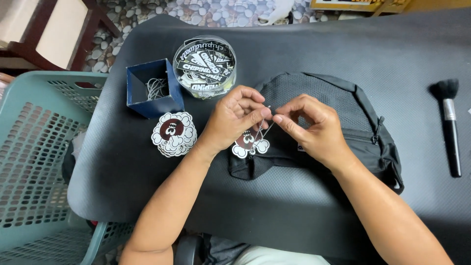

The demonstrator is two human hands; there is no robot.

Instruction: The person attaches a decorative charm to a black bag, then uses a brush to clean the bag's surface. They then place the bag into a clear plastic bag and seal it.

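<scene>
My left hand [234,119] and my right hand [310,125] meet over a black mesh-fronted bag [319,93] on a dark mat. Both pinch the ends of a thin silver ball chain [264,126] between thumb and fingers. From the chain hangs a small cloud-shaped tag [249,145] with a brown round centre, resting on the bag's front edge. The chain's ends sit close together between my fingertips.
A stack of matching cloud-shaped tags [173,133] lies left of my hands. Behind it stand a blue square box [153,88] holding ball chains and a clear round tub [205,66] of black-and-white stickers. A makeup brush [450,125] lies at right. A teal plastic basket [34,162] stands left of the table.
</scene>
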